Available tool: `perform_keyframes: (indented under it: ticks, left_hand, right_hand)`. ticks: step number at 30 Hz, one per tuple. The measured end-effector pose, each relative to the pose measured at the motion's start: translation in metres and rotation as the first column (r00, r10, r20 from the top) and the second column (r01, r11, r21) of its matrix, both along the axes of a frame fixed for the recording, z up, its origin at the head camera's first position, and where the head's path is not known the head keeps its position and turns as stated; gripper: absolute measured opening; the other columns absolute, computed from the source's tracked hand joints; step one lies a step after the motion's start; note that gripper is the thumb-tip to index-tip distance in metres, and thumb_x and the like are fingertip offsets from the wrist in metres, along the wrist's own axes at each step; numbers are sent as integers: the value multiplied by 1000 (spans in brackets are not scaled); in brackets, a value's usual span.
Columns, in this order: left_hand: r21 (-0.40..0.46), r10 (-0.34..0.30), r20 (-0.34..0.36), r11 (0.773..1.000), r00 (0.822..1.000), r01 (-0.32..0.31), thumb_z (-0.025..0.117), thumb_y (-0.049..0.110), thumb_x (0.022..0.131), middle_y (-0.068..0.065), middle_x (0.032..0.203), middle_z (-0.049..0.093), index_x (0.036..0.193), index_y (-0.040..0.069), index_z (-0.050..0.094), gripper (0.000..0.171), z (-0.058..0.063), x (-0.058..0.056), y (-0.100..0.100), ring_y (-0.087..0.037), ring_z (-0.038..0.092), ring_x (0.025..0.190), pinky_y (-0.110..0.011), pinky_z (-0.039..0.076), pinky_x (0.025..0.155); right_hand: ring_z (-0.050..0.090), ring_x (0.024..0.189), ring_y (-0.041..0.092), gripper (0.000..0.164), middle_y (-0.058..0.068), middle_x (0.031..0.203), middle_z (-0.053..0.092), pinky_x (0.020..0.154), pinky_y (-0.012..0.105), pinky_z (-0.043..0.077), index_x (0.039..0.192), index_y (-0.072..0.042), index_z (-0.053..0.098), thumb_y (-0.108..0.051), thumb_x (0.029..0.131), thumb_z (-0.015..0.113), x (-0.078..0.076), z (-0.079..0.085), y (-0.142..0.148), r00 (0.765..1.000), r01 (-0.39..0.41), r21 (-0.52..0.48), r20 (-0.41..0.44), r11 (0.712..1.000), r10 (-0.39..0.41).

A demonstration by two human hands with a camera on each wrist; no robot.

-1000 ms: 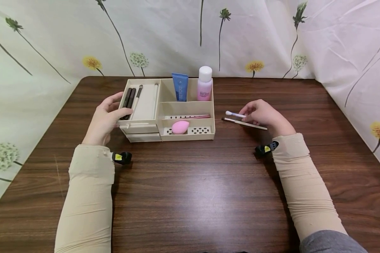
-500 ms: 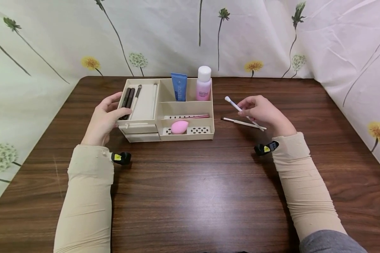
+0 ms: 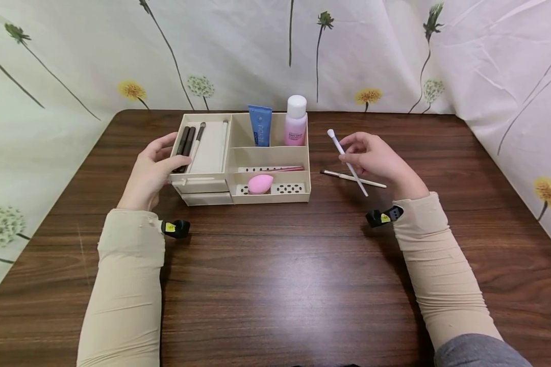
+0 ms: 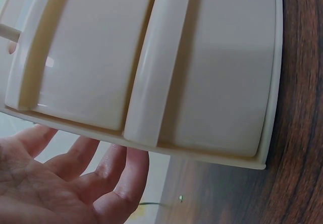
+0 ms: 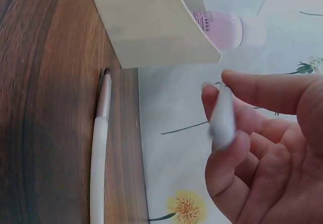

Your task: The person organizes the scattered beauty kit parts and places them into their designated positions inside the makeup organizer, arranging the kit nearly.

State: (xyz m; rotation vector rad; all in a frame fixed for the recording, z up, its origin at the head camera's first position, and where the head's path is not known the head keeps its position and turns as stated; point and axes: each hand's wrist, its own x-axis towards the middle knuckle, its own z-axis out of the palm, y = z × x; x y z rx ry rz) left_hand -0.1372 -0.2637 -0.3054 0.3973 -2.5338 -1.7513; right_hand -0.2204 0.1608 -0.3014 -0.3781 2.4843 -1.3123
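A cream makeup organizer (image 3: 270, 200) stands on the table. My left hand (image 3: 147, 176) holds its left side, the thumb over the rim and the fingers along the outer wall; the left wrist view shows those fingers (image 4: 133, 176) against the side by the drawers. My right hand (image 3: 372, 155) pinches a slim white makeup brush (image 3: 349, 164), lifted and tilted, its pale head pointing up and away. Below it a second makeup brush (image 3: 354, 178), dark-tipped with a white handle, lies on the wood; the right wrist view shows this lying brush (image 5: 100, 148) at left.
In the organizer's left tray lie dark pens (image 3: 183, 142) and two brushes. Its right compartments hold a blue tube (image 3: 260, 125), a pink bottle (image 3: 296, 125) with a white cap, a pink sponge (image 3: 260, 184) and pink sticks. A flowered cloth (image 3: 257, 51) hangs behind the table (image 3: 257, 285).
My right hand has picked the white brush up off the table, raised it and swung it steeper, moving slightly left and away. The left hand has stayed on the organizer.
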Motion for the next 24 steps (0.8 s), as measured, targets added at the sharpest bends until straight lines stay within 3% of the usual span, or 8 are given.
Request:
perform_keyframes:
  ticks: [6, 11, 18, 24]
  left_hand:
    - [14, -6, -3, 1000, 1000, 6, 68, 28, 93, -5, 141, 46, 153, 29, 39, 66, 0, 0, -1, -4, 54, 99, -19, 50, 70]
    - [18, -5, 1, 1000, 1000, 5, 68, 28, 93, -3, 139, 47, 152, 30, 40, 65, 0, -1, -1, -5, 54, 99, -19, 50, 70]
    - [31, -4, 0, 1000, 1000, 4, 70, 28, 92, 0, 136, 49, 151, 30, 41, 65, -1, -1, -1, -6, 54, 99, -20, 49, 70]
    - [23, -6, -6, 1000, 1000, 6, 70, 29, 92, 1, 134, 49, 151, 30, 41, 65, -1, -1, -1, -5, 54, 98, -20, 49, 69]
  right_hand:
    - [45, 55, 13, 28, 4, 85, 61, 52, 28, 42, 120, -2, 49, -8, 97, 61, 3, 0, -3, 1000, 6, -95, -6, 995, -7]
    - [46, 55, 12, 16, 0, 81, 62, 51, 25, 41, 112, -2, 57, -7, 97, 61, 4, 0, -5, 1000, 1, -140, -23, 990, -4]
    - [49, 55, 10, 21, -5, 80, 65, 51, 24, 44, 116, 1, 64, -9, 98, 60, 6, 3, -7, 999, -17, -133, -49, 991, 11]
    - [48, 55, 9, 23, -2, 83, 69, 53, 24, 44, 117, 4, 64, -9, 98, 59, 6, 4, -9, 999, -2, -149, -34, 989, -3]
